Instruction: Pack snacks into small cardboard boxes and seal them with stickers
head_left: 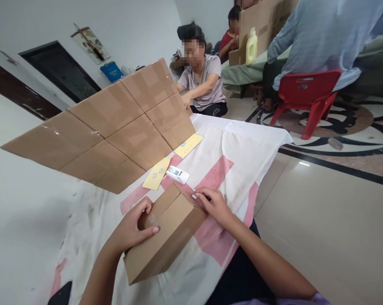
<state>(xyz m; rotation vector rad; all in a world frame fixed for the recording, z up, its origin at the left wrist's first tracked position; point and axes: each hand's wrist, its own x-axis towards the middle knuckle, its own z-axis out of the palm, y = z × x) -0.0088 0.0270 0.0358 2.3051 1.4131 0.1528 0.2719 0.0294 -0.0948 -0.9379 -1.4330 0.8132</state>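
A small brown cardboard box lies tilted on the cloth in front of me. My left hand grips its left side, with the thumb on the near panel and the fingers curled over the edge into shadow. At the far right corner of the box, my right hand is closed in a pinch. A tiny whitish bit shows at its fingertips, too small to name. Just beyond the box rests a white device with a small screen. Beside it lies a yellow card with two drawn shapes.
A taped cardboard panel stands upright across the table, with another yellow card at its foot. A pink-and-white cloth covers the table. Behind are a seated person, others further back, a red chair and a yellow bottle.
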